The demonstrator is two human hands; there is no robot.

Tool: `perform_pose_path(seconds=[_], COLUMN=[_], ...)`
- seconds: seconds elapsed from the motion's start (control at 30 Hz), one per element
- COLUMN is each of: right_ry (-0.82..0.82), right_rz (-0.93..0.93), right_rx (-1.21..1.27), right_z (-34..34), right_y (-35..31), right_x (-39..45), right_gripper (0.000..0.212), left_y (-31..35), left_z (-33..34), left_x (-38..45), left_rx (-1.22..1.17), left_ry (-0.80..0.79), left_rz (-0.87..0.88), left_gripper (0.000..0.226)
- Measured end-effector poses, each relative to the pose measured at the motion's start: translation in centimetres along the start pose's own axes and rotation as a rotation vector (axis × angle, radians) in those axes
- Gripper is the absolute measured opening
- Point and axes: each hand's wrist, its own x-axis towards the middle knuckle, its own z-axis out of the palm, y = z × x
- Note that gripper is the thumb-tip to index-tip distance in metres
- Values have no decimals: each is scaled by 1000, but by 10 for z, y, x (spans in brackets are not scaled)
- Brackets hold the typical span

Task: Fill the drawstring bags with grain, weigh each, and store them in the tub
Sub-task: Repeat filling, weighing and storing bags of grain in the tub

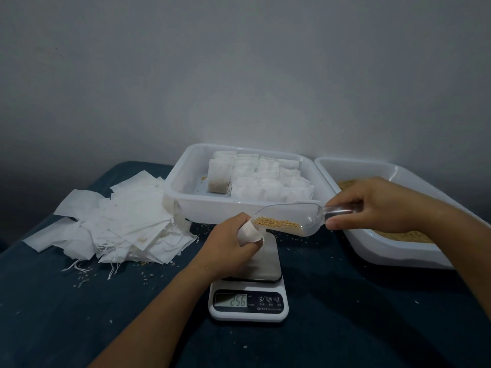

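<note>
The scale (248, 301) sits under the left hand (228, 248), whose fingers pinch a limp, light bag (249, 232) open by its rim. The right hand (382, 205) grips the rigid scoop (289, 216), grain at the bag's mouth.

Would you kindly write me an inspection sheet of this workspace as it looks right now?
Surface: dark blue cloth, stray grains scattered on it.
Job's things: scale reads 25.6; tub holds rows of filled bags; tray holds grain; clear scoop carries grain, its mouth at the open bag.
Clutter: heap of empty bags at left, strings trailing.
Hands: left hand holds the bag over the scale; right hand grips the scoop handle.
Cables: nothing seen.
Surroundings: plain grey wall.
</note>
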Motion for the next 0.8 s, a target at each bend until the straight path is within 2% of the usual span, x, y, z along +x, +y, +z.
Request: perform_pose_path(seconds=[0.07,0.17,0.37,0.5,0.63,0.8], right_ry=[-18,8,203,319,333,307], right_rz=[10,2,22,54,73,50], right_rx=[2,76,263,468,657,891], right_z=[7,19,49,83,112,135], right_y=[3,8,12,-4,-29,-53], right_x=[-2,-5,-8,5,34,60], right_gripper=[61,63,39,39,20,20], left_y=[0,-1,-4,-2,5,19], left_z=[0,0,2,1,-6,-15], left_x=[0,0,1,4,4,3], left_rx=[-17,-29,-47,-141,-416,-837], left_ry=[2,11,45,103,161,119], left_rz=[-1,1,6,-4,-30,-51], left_gripper=[13,11,11,12,17,10])
